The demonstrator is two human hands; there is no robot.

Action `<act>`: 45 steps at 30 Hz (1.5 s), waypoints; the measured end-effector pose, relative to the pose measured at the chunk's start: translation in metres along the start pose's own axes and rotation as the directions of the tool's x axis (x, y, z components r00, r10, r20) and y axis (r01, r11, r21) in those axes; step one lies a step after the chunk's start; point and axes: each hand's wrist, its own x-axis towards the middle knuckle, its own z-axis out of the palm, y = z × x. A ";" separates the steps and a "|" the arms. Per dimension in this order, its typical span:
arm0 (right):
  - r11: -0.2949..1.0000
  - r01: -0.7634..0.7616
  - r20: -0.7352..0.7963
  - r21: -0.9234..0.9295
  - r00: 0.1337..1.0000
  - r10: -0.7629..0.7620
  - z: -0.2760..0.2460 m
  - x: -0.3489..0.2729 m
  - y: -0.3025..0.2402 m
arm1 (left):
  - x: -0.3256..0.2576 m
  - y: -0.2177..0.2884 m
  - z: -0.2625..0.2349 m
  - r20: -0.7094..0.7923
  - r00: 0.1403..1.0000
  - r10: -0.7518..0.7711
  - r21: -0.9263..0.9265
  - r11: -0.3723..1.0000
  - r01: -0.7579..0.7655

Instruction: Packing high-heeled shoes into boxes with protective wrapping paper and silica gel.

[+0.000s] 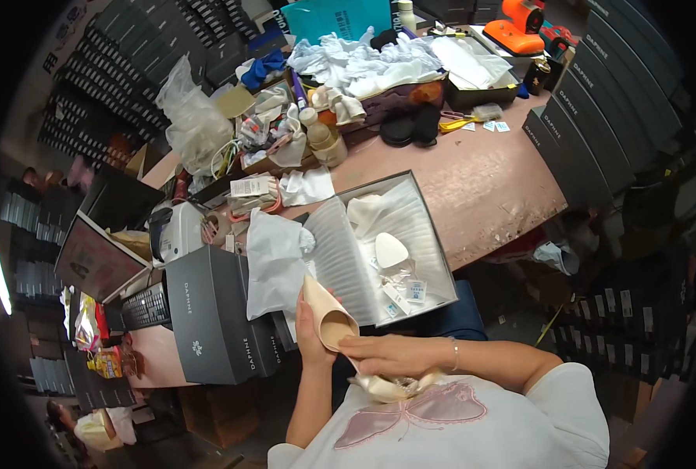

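Your left hand [310, 338] is closed around the side of a cream pointed shoe [321, 306], held toe away before your chest, beside the near edge of the open box [440, 252]. Your right hand [391, 356] touches its opening, fingers extended; whether they grip, you can't tell. White paper [272, 254] lies left of the box.

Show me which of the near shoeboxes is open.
The shoebox lined with white wrapping sheets, just beyond the cream pump in the left hand: its inside shows, while the grey shoeboxes stacked at right are closed.
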 end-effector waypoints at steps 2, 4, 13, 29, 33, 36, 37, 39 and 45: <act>0.814 -0.538 0.147 0.219 0.843 0.518 -0.044 0.000 0.008 | 0.006 0.003 0.002 0.102 0.992 -0.070 -0.094 0.992 0.079; 0.744 -0.243 -0.305 -0.623 0.951 0.054 -0.070 0.009 0.025 | 0.012 0.003 0.003 0.216 0.962 -0.169 -0.231 0.948 0.219; 0.730 -0.056 -0.438 -0.681 0.830 -0.345 -0.087 0.019 0.035 | -0.050 -0.005 0.033 0.023 0.954 -0.298 -0.375 0.882 0.284; 0.405 -0.400 -0.337 -0.822 0.915 0.220 -0.063 0.019 0.092 | -0.035 -0.023 0.004 -0.140 0.907 -0.397 -0.341 0.879 0.333; 0.317 -0.415 -0.313 -0.853 0.892 0.327 -0.073 0.013 0.108 | -0.031 -0.012 0.017 -0.110 0.894 -0.435 -0.400 0.843 0.361; 0.772 -0.278 -0.388 -0.572 0.921 0.044 -0.068 0.031 0.057 | -0.031 -0.010 0.016 -0.052 0.914 -0.403 -0.379 0.855 0.356; 0.819 -0.209 -0.307 -0.535 0.951 0.041 -0.058 0.038 0.034 | -0.032 -0.011 0.017 -0.029 0.926 -0.377 -0.405 0.851 0.334; 0.808 -0.057 -0.171 -0.586 0.984 -0.055 -0.029 0.048 0.021 | -0.036 -0.016 0.017 -0.014 0.927 -0.375 -0.449 0.831 0.330; 0.771 -0.024 -0.010 -0.636 1.000 0.023 -0.009 0.088 -0.001 | -0.047 -0.016 0.014 -0.093 0.927 -0.363 -0.562 0.788 0.252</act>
